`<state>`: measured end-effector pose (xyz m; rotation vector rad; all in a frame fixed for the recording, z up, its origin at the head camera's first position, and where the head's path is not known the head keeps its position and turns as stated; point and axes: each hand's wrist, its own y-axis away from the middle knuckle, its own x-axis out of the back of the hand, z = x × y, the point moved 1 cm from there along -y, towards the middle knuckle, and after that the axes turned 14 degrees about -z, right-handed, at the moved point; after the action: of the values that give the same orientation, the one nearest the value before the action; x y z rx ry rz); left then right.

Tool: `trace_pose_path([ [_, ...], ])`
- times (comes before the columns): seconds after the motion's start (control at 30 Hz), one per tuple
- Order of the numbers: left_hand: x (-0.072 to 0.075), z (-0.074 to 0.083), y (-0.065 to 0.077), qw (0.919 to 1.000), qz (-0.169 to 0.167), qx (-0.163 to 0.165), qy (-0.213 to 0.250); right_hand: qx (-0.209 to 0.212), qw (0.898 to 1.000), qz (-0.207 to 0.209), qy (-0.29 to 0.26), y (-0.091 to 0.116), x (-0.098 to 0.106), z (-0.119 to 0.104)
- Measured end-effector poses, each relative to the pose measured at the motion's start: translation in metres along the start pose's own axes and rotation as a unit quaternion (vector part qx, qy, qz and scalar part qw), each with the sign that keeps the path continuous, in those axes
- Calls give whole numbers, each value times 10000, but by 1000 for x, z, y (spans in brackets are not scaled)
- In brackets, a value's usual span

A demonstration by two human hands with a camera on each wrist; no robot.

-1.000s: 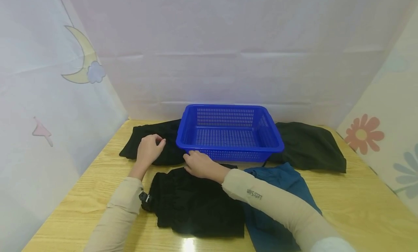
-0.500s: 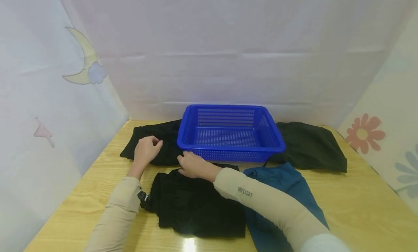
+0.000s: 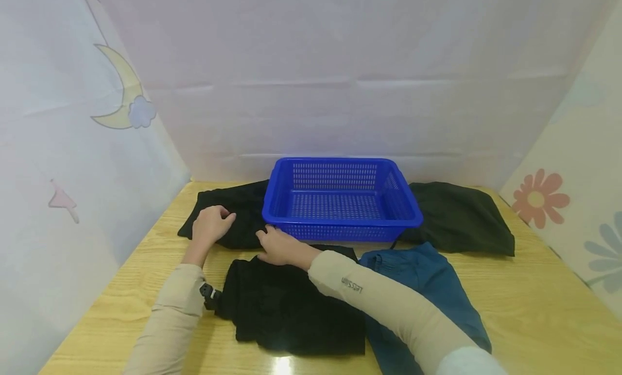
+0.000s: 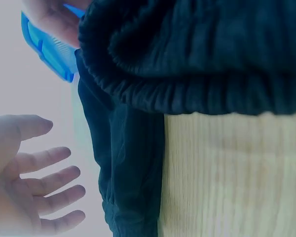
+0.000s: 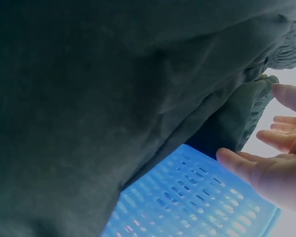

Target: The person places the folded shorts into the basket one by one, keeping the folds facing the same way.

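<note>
My left hand (image 3: 210, 225) is over the black garment (image 3: 248, 223) at the back left. In the left wrist view the left hand (image 4: 24, 182) has its fingers spread, with nothing in them. My right hand (image 3: 282, 246) hovers at the far edge of a folded black garment with a gathered elastic edge (image 3: 301, 305), in front of the basket. Seen from the right wrist, the right hand (image 5: 281, 153) has loosely extended fingers near dark cloth (image 5: 113, 98); no grip shows. The gathered elastic edge (image 4: 187, 94) fills the top of the left wrist view.
A blue perforated basket (image 3: 340, 222) stands at the back middle. To its right lies a dark green garment (image 3: 457, 218). A teal garment (image 3: 423, 272) lies at front right, partly under my right forearm. Fabric walls (image 3: 311, 94) border the wooden table (image 3: 112, 321).
Both hands have drifted a little to the left, the right one along the folded black garment's far edge. The garments and basket have stayed in place.
</note>
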<state>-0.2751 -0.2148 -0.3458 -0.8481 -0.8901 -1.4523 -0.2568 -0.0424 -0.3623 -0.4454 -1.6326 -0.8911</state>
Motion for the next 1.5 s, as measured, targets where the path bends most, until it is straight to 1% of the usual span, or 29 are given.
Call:
trace_pose_path([
  [0.13, 1, -3, -1, 9999, 96, 94, -51, 100, 9994, -24, -342, -4, -2, 2],
  [0.27, 2, -7, -2, 9995, 167, 245, -103, 113, 9977, -79, -664, -4, -3, -1],
  [0.37, 4, -11, -2, 9991, 167, 382, -61, 43, 9966, -78, -815, -4, -3, -3],
  [0.47, 4, -16, -3, 9985, 128, 530, 8, -112, 9961, -70, -872, -3, -3, -4],
  [0.63, 4, -25, -3, 9973, -28, 725, 109, -240, 9973, -13, -690, -3, -4, -9],
  [0.8, 3, -30, -5, 9954, -287, 896, 175, -357, 9981, 13, -493, -3, -4, -12],
  [0.93, 2, -37, -8, 9926, -455, 1084, 298, -360, 9975, -37, -612, -4, -4, -12],
  [1.03, -2, -43, -10, 9891, -578, 1257, 502, -297, 9965, -32, -776, -5, -4, -13],
  [1.13, -7, -50, -12, 9839, -745, 1471, 687, -285, 9945, 5, -1008, -8, -5, -13],
  [1.23, -11, -56, -13, 9788, -878, 1647, 839, -394, 9912, -23, -1264, -10, -5, -13],
  [1.33, -13, -61, -14, 9772, -858, 1683, 970, -537, 9875, -73, -1481, -12, -6, -13],
  [1.5, -13, -64, -16, 9762, -795, 1715, 1062, -801, 9764, -200, -1994, -14, -7, -13],
])
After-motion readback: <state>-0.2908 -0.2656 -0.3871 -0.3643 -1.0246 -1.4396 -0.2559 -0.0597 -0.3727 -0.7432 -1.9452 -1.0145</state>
